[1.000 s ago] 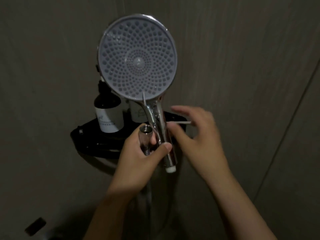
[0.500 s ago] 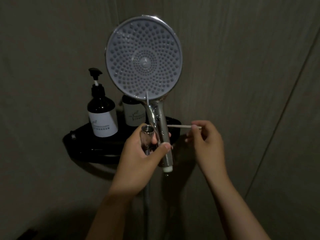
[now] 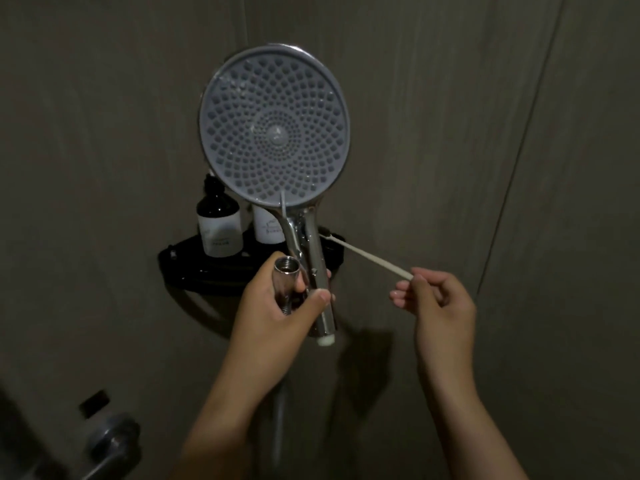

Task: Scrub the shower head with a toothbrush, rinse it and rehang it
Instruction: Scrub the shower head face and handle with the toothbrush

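Note:
A round chrome shower head (image 3: 273, 129) with a grey nozzle face stands upright in front of the wall, face towards me. My left hand (image 3: 277, 306) grips its chrome handle together with the loose metal hose connector (image 3: 286, 271), whose threaded end is open. My right hand (image 3: 440, 306) pinches the end of a thin pale toothbrush (image 3: 372, 259). The brush slants up and left, and its dark head lies by the shelf edge just right of the handle. The hose hangs down below my left hand.
A black corner shelf (image 3: 194, 268) behind the handle carries a dark pump bottle (image 3: 219, 226) and a second bottle (image 3: 268, 226), partly hidden. A metal tap fitting (image 3: 110, 441) sits at the lower left. Grey wall panels fill the background.
My right hand has drawn the toothbrush out to the right and lower, tilting it from level to slanted. The view shifted, so the shower head covers the pump bottle's top.

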`<action>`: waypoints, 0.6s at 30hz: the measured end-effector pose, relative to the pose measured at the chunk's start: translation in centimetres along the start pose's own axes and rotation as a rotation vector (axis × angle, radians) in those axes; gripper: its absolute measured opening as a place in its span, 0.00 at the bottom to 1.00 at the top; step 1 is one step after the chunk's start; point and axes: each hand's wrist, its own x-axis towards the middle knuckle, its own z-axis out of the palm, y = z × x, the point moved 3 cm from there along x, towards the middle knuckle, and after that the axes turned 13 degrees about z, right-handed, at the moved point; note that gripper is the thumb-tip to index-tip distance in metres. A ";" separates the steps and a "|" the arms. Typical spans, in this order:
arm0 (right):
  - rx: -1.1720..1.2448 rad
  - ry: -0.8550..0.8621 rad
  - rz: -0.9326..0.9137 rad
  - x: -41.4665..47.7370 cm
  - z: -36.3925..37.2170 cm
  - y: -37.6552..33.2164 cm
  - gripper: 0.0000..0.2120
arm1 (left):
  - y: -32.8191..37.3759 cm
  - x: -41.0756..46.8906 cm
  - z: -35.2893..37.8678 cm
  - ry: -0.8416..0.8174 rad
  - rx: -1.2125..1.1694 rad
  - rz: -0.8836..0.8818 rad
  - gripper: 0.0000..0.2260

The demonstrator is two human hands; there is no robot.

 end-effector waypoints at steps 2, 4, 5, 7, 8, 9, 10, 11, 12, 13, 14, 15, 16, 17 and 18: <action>0.038 -0.008 0.045 -1.6 -2.0 -0.1 0.07 | 1.4 -1.8 1.0 -0.014 0.010 0.003 0.21; 0.054 -0.010 0.069 -3.3 -4.3 -0.3 0.07 | 2.7 -4.0 2.2 -0.019 0.013 -0.010 0.22; 0.049 -0.009 0.072 -4.3 -5.5 -0.3 0.06 | 3.2 -5.1 2.8 -0.013 0.002 -0.020 0.22; 0.034 -0.009 0.077 -6.4 -8.3 -0.4 0.06 | 4.5 -7.8 4.2 0.002 -0.018 -0.040 0.24; 0.030 -0.014 0.084 -7.5 -9.8 -0.4 0.06 | 5.3 -9.3 4.9 0.005 -0.024 -0.049 0.24; 0.028 -0.020 0.095 -8.7 -11.3 -0.3 0.06 | 5.9 -10.8 5.7 0.004 -0.031 -0.065 0.24; 0.029 -0.027 0.112 -10.0 -12.7 -0.3 0.06 | 6.6 -12.5 6.4 0.005 -0.039 -0.087 0.23; 0.032 -0.031 0.131 -11.2 -14.0 -0.3 0.06 | 7.2 -14.2 7.0 0.006 -0.051 -0.112 0.23; 0.035 -0.028 0.149 -12.5 -15.4 -0.2 0.06 | 7.8 -15.9 7.6 0.003 -0.068 -0.139 0.21; 0.035 -0.016 0.167 -13.8 -16.7 -0.2 0.06 | 8.3 -17.5 8.2 -0.004 -0.090 -0.167 0.20; 0.033 0.003 0.180 -15.1 -18.0 -0.2 0.06 | 8.9 -19.0 8.6 -0.010 -0.113 -0.193 0.19; 0.035 0.026 0.191 -16.4 -19.3 -0.1 0.07 | 9.5 -20.4 9.0 -0.016 -0.135 -0.213 0.19; 0.042 0.049 0.204 -17.8 -20.6 0.0 0.07 | 10.0 -21.8 9.4 -0.023 -0.153 -0.230 0.20; 0.051 0.070 0.215 -19.2 -21.8 0.1 0.07 | 10.5 -23.2 9.6 -0.026 -0.167 -0.251 0.20; 0.058 0.090 0.221 -20.5 -23.0 0.1 0.08 | 11.0 -24.6 9.9 -0.025 -0.186 -0.271 0.21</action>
